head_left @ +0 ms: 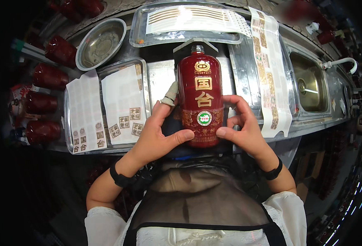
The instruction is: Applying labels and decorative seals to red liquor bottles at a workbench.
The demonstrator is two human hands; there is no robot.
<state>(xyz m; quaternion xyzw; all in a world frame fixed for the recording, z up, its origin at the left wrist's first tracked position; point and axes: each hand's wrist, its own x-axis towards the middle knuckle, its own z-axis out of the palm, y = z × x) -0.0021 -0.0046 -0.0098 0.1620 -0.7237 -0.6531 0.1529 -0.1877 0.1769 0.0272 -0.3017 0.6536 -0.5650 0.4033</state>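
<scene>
A dark red glass bottle (189, 82) with a clear top lies or leans in front of me, its neck pointing away; gold characters and a round green-and-white sticker (204, 119) mark its front. My left hand (156, 129) holds its left side, thumb on the lower front, with a pale grey finger cot (170, 95) on the index finger. On the right side, my right hand (245, 125) grips it with the thumb near the sticker and the fingers curled along the edge. A metal holder (212, 46) shows around the neck. The bottle's underside is hidden.
Left, a metal tray (145, 88) carries gold decal sheets (123, 88); another tray (136, 25) with sheets stands behind. A round metal bowl (121, 37) is far left, beside several red bottles (45, 102). At right are a long decal strip (277, 110) and a sink (312, 78) with a tap (344, 61).
</scene>
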